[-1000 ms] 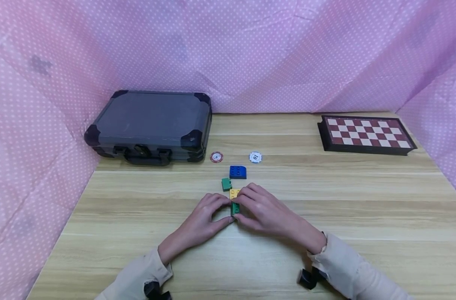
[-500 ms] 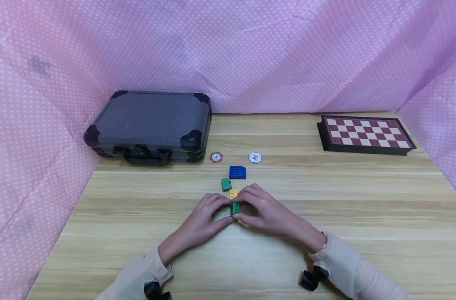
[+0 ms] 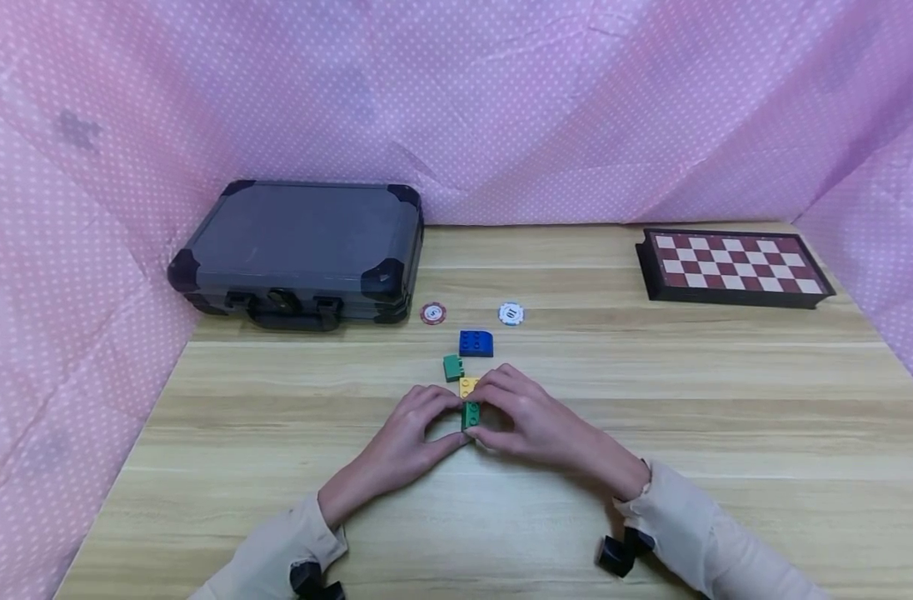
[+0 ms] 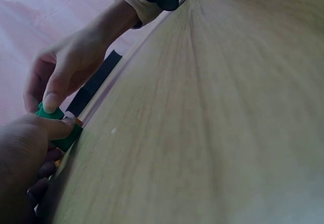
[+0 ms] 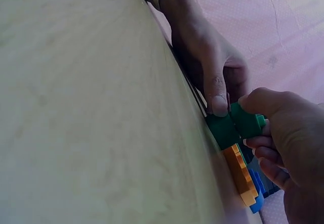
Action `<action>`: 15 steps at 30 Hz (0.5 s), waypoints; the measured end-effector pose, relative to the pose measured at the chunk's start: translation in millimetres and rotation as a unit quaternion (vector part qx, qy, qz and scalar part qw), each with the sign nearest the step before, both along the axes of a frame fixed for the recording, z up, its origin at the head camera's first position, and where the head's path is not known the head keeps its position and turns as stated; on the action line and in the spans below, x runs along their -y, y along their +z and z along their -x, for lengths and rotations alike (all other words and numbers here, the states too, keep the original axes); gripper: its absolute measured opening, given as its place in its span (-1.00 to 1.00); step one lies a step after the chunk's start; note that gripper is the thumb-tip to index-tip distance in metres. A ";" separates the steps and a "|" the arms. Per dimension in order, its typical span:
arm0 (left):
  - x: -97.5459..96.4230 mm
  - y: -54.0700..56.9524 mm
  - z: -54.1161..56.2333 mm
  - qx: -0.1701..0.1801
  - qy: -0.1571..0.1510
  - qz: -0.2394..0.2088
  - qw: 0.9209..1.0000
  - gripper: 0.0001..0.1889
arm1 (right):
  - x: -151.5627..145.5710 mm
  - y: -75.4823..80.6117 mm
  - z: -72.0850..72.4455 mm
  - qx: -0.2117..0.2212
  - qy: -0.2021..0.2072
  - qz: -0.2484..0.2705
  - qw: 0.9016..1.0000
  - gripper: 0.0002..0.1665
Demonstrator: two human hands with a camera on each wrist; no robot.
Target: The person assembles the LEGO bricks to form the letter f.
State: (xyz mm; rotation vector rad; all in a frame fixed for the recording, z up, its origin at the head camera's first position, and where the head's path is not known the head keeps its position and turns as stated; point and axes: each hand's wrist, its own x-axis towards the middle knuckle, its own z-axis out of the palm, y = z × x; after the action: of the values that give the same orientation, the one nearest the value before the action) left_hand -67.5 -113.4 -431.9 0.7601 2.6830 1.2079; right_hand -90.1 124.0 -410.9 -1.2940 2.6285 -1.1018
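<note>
One grey case (image 3: 306, 237) at the desk's (image 3: 764, 400) far left corner, lid down, black handle toward the near side. Pink dotted cloth (image 3: 501, 100) hangs behind the far edge. Left sleeve (image 3: 269, 542) comes in from the near side, black gear at the cuff. Left hand (image 3: 411, 429): thumb and fingertips clamped on the lower green brick (image 5: 221, 131). Red-rimmed chip (image 3: 433, 313) lies flat just beside the case. Small green brick (image 3: 453, 368) next, on its side, studs toward the desk's right edge. Yellow brick (image 3: 468, 387) sits just past the hands on the far-edge side, partly hidden by fingers. Lower green brick is about midway between left and right edges; upper green brick (image 5: 246, 121) is on top of it, touching. Can't tell if the two are fully seated. Blue brick (image 3: 476, 343), studs up, sits farther toward the far edge. White chip (image 3: 511, 313) lies beyond it, slightly right. Right hand (image 3: 527, 421): thumb and fingers pinched together on the upper green brick. Right sleeve (image 3: 719, 533), black gear there too. Checkered board (image 3: 734, 265), black-sided, at the far right corner.
</note>
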 end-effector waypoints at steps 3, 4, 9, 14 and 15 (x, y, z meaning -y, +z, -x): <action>0.0 -0.1 -0.1 -0.004 0.001 -0.002 1.000 -0.59 | 0.7 1.9 0.7 0.001 0.004 -0.005 1.000 -0.59; 0.0 -0.1 -0.1 -0.005 0.001 -0.002 1.000 -0.60 | 0.8 2.4 0.9 0.004 0.003 -0.005 1.000 -0.59; -0.1 -0.1 0.0 -0.016 0.000 -0.001 1.000 -0.61 | 0.4 1.2 0.6 0.034 -0.005 0.004 0.999 -0.58; -0.4 -0.7 0.0 -0.024 -0.002 0.001 1.000 -0.60 | -2.3 -3.1 -2.3 0.054 -0.015 0.025 0.998 -0.57; -0.4 -0.8 -0.1 -0.025 -0.001 0.001 1.000 -0.60 | -2.5 -3.9 -2.8 0.051 -0.016 0.029 0.998 -0.57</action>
State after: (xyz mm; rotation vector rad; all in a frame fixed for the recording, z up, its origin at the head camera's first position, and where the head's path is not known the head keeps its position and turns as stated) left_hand -67.4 -112.9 -432.7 0.8039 2.7218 1.2006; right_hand -87.3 126.6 -414.8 -1.1753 2.5696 -1.2225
